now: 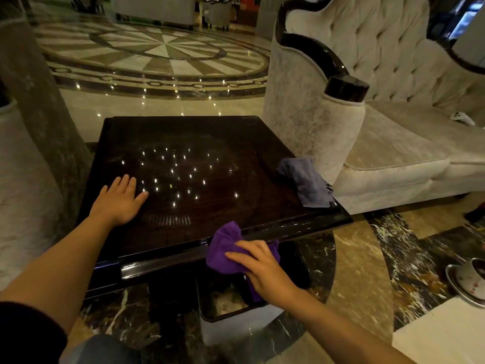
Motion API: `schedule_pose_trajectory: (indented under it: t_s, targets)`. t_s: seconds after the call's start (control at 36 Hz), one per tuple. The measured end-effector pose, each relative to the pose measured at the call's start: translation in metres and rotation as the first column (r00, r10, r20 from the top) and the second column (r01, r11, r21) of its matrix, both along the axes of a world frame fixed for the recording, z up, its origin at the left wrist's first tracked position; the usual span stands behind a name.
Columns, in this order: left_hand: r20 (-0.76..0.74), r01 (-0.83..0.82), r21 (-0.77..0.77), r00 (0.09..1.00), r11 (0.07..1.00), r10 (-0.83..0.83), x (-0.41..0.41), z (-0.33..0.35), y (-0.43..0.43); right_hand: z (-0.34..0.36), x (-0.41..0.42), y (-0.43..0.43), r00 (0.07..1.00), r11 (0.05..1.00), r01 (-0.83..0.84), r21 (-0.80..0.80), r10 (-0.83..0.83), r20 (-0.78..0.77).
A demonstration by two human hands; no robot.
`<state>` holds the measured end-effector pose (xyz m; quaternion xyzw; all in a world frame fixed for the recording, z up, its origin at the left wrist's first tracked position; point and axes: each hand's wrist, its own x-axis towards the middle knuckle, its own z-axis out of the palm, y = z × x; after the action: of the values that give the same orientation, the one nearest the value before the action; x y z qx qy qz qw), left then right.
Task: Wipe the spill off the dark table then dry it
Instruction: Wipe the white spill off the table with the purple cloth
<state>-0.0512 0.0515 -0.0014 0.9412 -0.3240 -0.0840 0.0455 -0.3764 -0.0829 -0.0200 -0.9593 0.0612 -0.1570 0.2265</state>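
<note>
Two cloths: crumpled bright-purple cloth [227, 248] gripped in your right hand [262, 269], grey-blue cloth [305, 181] on the glossy dark wooden desk [199, 143], left hand [118, 200] flat, empty.

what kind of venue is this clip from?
Likely a hotel lobby or lounge: polished marble floor with a large sunburst inlay, a tufted cream sofa with glossy dark trim, and a low dark table set beside it.

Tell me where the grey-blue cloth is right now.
In the head view, the grey-blue cloth lies crumpled on the dark table's right edge, beside the sofa armrest, beyond the right hand holding the purple cloth.
</note>
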Motion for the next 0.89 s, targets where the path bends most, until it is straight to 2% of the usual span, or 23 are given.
schedule_pose_trajectory:
  t_s: [0.11, 0.19, 0.25, 0.31, 0.44, 0.72, 0.89]
  targets:
    - [0.004, -0.003, -0.001, 1.000, 1.000, 0.003, -0.001, 0.000, 0.000, -0.004, -0.001, 0.006, 0.994, 0.977, -0.106, -0.184, 0.098, -0.049]
    - [-0.003, -0.002, -0.012, 1.000, 1.000, 0.002, -0.001, 0.001, 0.000, -0.009, -0.003, 0.009, 0.978, 0.897, -0.207, -0.390, 0.182, -0.100]
    - [-0.007, -0.003, -0.017, 1.000, 1.000, 0.003, -0.001, 0.002, 0.000, -0.014, -0.007, 0.008, 0.963, 0.825, -0.257, -0.504, 0.174, -0.206]
    - [-0.006, -0.008, -0.016, 1.000, 1.000, 0.007, -0.002, 0.002, 0.000, -0.018, -0.013, 0.006, 0.956, 0.806, -0.257, -0.534, 0.131, -0.262]
    - [-0.012, -0.010, -0.004, 1.000, 1.000, 0.010, -0.003, 0.002, 0.000, -0.018, -0.028, 0.000, 0.993, 0.852, -0.089, -0.515, 0.036, -0.112]
    - [-0.008, -0.013, 0.002, 1.000, 1.000, 0.013, -0.004, 0.003, -0.001, 0.016, -0.031, -0.010, 0.997, 0.892, -0.061, -0.449, 0.072, 0.007]
    - [0.002, -0.009, 0.054, 1.000, 0.998, 0.009, -0.004, 0.007, -0.002, 0.053, -0.010, -0.034, 0.985, 0.963, 0.008, -0.270, 0.038, 0.166]
